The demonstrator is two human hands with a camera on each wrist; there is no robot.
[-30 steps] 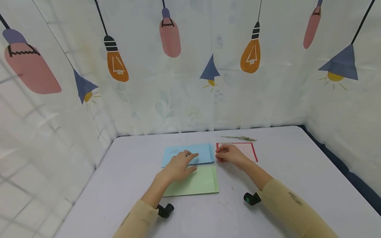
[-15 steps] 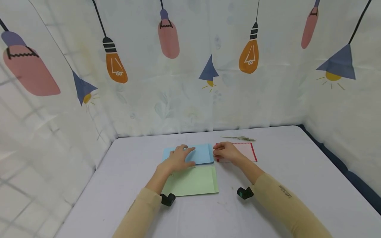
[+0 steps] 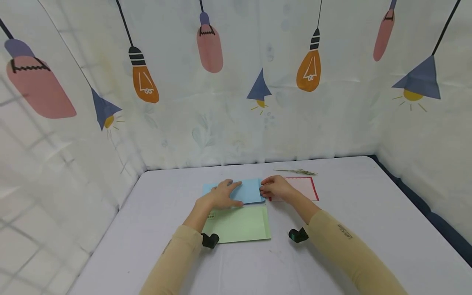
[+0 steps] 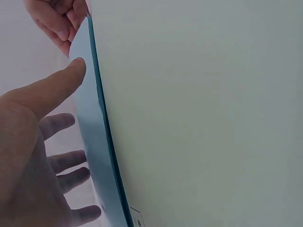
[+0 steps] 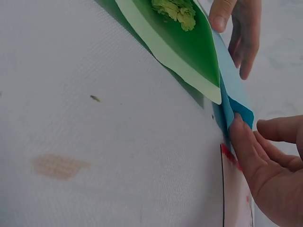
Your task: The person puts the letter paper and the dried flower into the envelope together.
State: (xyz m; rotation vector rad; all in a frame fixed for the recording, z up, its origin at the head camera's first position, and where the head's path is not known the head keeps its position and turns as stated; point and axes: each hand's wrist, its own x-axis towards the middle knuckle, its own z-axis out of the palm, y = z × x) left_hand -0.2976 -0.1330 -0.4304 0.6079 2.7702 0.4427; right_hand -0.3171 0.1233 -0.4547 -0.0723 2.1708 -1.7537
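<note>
A pale blue envelope lies across the middle of the table, behind a green envelope. My left hand reaches over the blue envelope with fingers spread; its thumb rests at the near edge. At the right end, the blue envelope's mouth gapes and shows a darker blue inside. My right hand is there, thumb touching the mouth's edge, other fingers apart beyond it. In the right wrist view, a yellow-green ruffled flower sits inside the green envelope.
Right of the blue envelope lies a white envelope with a red border, partly under my right hand. A dried grass sprig lies behind it. A patterned cloth hangs along the table's back edge.
My right hand has moved left from the red-bordered envelope to the blue envelope's mouth. My left hand has shifted slightly farther back over the blue envelope, uncovering more of the green one.
</note>
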